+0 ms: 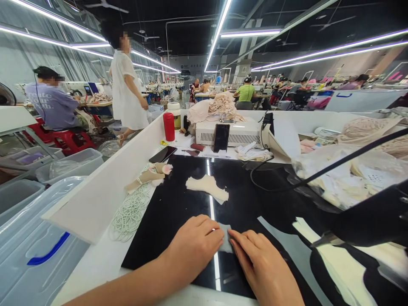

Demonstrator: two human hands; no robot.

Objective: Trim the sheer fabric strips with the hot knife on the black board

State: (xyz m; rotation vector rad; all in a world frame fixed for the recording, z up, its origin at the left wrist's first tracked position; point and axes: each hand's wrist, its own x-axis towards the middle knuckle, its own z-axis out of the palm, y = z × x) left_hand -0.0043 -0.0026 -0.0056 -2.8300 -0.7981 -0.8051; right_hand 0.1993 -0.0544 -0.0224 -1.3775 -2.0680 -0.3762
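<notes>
A small pale grey piece of thin fabric [225,240] lies on the glossy black worktop [178,212] between my hands. My left hand [198,239] rests over its left part with the fingers curled and pressed together; a tiny white spot shows at the fingers. From the right, my right hand [259,259] holds the piece's edge with thumb and forefinger close together. Beyond them lies a little stack of cream cut pieces [207,188]. To the right of my right hand are a long grey strip [287,248] and long cream strips [338,259].
A dark machine arm [366,216] juts in at right, below a black cable [318,170]. Tangled pale green cord [130,214] lies at left. Farther back stand a phone [221,138], a red flask [168,126] and a white box [236,132]. A person in white [126,91] is beyond the partition.
</notes>
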